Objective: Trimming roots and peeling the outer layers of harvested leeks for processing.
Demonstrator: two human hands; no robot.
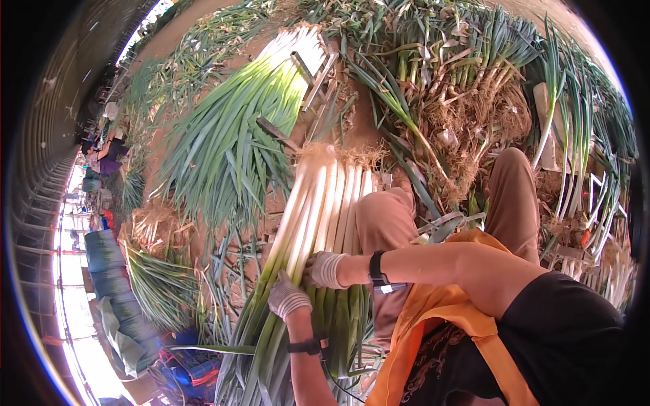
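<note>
A bunch of long green onions (315, 210) lies in front of me, with white shanks and roots at the far end and green leaves running toward me. My left hand (288, 296), in a grey glove, is closed around stalks at the left side of the bunch, where white turns to green. Just to its right, my gloved right hand (325, 269) is curled onto the middle stalks; its fingertips are partly hidden. Both wrists carry black straps. Farther off, a second bunch of green onions (237, 122) rests with its white ends against a metal-and-wood frame (313, 78).
Untrimmed green onions with brown, tangled roots (481, 115) are heaped at the far right. Another pile (159, 277) lies to the left, near a dark green wrapped stack (112, 291). Loose leaves litter the soil. Another person (108, 152) is at the far left.
</note>
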